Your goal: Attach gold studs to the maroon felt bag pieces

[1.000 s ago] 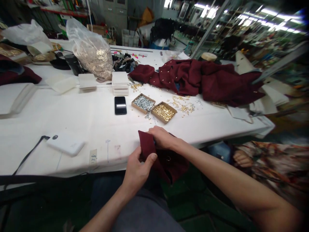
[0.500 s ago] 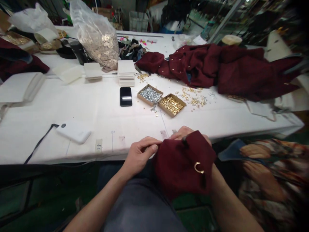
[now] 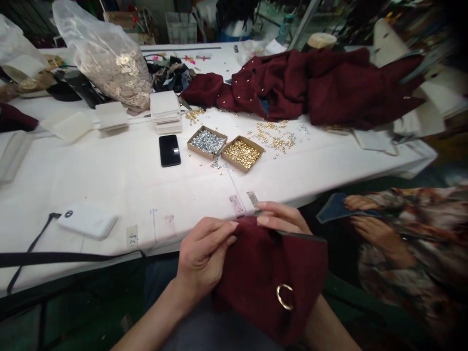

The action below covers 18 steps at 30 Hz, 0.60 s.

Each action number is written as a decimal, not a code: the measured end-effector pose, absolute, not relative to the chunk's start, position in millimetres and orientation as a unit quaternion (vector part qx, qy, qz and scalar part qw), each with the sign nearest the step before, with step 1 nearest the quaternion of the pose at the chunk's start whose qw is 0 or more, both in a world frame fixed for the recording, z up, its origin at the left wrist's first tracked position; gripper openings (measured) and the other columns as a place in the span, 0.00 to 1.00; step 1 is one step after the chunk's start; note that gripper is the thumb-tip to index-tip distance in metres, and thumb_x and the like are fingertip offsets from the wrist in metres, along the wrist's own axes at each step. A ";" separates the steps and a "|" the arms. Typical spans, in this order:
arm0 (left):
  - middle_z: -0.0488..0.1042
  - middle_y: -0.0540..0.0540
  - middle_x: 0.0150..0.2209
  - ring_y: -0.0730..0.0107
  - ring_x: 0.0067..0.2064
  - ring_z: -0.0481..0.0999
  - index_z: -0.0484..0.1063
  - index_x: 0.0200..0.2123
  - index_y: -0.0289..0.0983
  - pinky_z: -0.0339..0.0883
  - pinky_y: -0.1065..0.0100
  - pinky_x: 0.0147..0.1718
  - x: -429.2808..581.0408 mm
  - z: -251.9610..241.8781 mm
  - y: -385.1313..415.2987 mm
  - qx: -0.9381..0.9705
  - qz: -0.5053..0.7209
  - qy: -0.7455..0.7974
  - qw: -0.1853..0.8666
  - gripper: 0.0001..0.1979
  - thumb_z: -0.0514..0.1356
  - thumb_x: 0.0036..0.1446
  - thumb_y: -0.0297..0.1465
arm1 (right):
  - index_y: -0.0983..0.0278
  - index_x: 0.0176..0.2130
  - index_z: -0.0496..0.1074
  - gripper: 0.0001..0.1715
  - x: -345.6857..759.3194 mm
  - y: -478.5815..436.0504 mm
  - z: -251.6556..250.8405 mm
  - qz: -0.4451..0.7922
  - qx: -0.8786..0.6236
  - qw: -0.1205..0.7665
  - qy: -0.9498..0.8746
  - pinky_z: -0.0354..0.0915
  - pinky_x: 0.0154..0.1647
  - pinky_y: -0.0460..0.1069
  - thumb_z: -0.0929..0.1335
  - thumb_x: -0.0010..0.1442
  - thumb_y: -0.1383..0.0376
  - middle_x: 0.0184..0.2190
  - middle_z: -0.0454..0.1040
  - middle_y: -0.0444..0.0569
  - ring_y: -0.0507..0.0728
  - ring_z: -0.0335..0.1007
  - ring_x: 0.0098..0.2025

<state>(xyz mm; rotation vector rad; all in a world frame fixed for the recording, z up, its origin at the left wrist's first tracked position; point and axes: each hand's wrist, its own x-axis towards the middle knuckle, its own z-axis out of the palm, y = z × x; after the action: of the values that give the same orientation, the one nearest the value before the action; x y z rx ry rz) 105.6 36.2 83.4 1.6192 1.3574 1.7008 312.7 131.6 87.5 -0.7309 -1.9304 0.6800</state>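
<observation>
A maroon fabric piece (image 3: 263, 273) with a gold ring (image 3: 284, 297) on it hangs over my lap, just off the table's front edge. My left hand (image 3: 203, 253) pinches its top left edge between thumb and fingers. At the top right, my right hand (image 3: 285, 218) grips the same edge, its fingers lying along the cloth and its thumb hidden. The fabric drapes over my right forearm. A dark strip shows along its upper right border. Past my hands, a small box of gold-coloured metal pieces (image 3: 243, 155) stands beside a box of silver-coloured ones (image 3: 207, 142).
Loose gold bits (image 3: 276, 139) lie scattered right of the boxes. A black phone (image 3: 169, 150), a white device (image 3: 87, 222), stacked white cards (image 3: 165, 112), a bulging plastic bag (image 3: 109, 63) and heaped maroon fabric (image 3: 288, 87) are on the table. At right, a co-worker's hands (image 3: 373, 229) hold blue cloth.
The view has turned, so the table things sit further left. My right fingers have come out over the fabric's top edge. The fabric and its ring hang lower in view.
</observation>
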 end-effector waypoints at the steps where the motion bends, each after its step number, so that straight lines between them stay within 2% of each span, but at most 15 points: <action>1: 0.86 0.43 0.46 0.66 0.47 0.84 0.84 0.58 0.40 0.82 0.64 0.46 104.8 86.1 36.6 0.591 0.616 0.481 0.199 0.23 0.66 0.65 0.13 | 0.46 0.64 0.80 0.22 309.6 128.8 92.0 0.276 -0.297 0.479 -0.779 0.82 0.55 0.59 0.69 0.78 0.66 0.64 0.80 0.47 0.62 0.84 0.57; 4: 0.86 0.42 0.45 0.64 0.46 0.85 0.84 0.55 0.35 0.84 0.61 0.45 105.3 95.6 35.5 0.615 0.621 0.470 0.126 0.25 0.66 0.60 0.08 | 0.43 0.71 0.74 0.28 302.6 126.0 104.9 0.257 -0.272 0.452 -0.810 0.81 0.50 0.60 0.65 0.81 0.67 0.64 0.81 0.46 0.62 0.85 0.55; 9: 0.86 0.42 0.43 0.63 0.45 0.86 0.84 0.52 0.31 0.84 0.62 0.44 114.9 107.5 27.3 0.639 0.585 0.498 0.037 0.24 0.67 0.56 0.06 | 0.43 0.69 0.76 0.27 305.2 117.9 119.2 0.231 -0.227 0.430 -0.843 0.81 0.42 0.59 0.69 0.79 0.67 0.56 0.86 0.44 0.61 0.87 0.48; 14: 0.85 0.43 0.43 0.64 0.45 0.85 0.83 0.54 0.30 0.83 0.61 0.43 124.9 108.5 29.3 0.628 0.585 0.512 -0.042 0.25 0.68 0.57 0.07 | 0.42 0.66 0.78 0.22 314.4 107.1 109.4 0.219 -0.280 0.466 -0.810 0.82 0.50 0.64 0.66 0.81 0.63 0.52 0.87 0.46 0.64 0.86 0.50; 18: 0.85 0.45 0.45 0.63 0.48 0.85 0.82 0.55 0.33 0.84 0.54 0.54 124.1 106.6 30.8 0.645 0.557 0.522 -0.037 0.26 0.69 0.56 0.09 | 0.38 0.63 0.77 0.20 319.7 109.5 94.9 0.199 -0.264 0.483 -0.811 0.83 0.54 0.69 0.65 0.81 0.59 0.49 0.88 0.43 0.64 0.88 0.48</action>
<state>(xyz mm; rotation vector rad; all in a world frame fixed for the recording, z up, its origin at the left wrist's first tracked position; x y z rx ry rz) 124.1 30.8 106.6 2.0741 1.6787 1.7928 319.7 109.5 94.9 -0.6435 -1.9759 0.4846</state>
